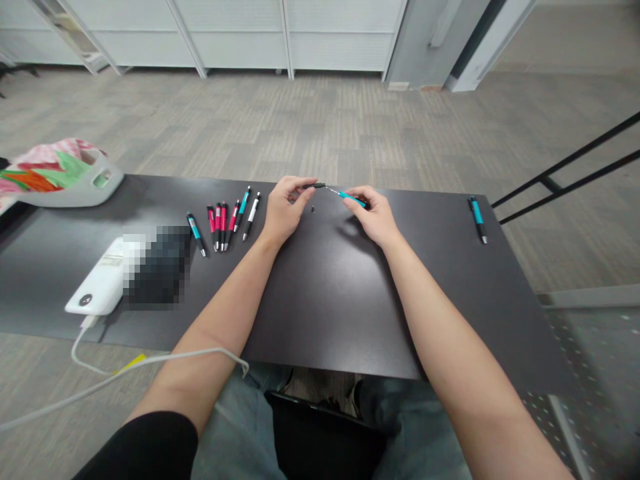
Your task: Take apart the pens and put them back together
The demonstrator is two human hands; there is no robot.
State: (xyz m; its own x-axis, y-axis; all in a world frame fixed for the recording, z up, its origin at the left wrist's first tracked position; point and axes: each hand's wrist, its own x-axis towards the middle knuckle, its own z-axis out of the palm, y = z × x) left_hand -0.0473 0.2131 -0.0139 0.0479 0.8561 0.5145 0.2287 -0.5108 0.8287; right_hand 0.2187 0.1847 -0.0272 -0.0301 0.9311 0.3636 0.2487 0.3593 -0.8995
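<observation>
Near the far edge of the dark table, my left hand [287, 208] pinches a black pen grip section [315, 185] between thumb and fingertips. Facing it, my right hand [374, 212] is closed around a teal pen barrel [353, 199]. A thin refill with a spring-like part [332, 190] spans the gap between the two pen parts. On the table just below my left fingertips lies a tiny dark piece [313, 209], perhaps a pen tip; it is too small to be sure.
Several pink, teal and white pens [223, 225] lie left of my left hand. One teal pen [478, 219] rests by the right edge. A white power bank [97, 280] with a cable [165, 358] across my left forearm and a white basket [107, 187] are further left.
</observation>
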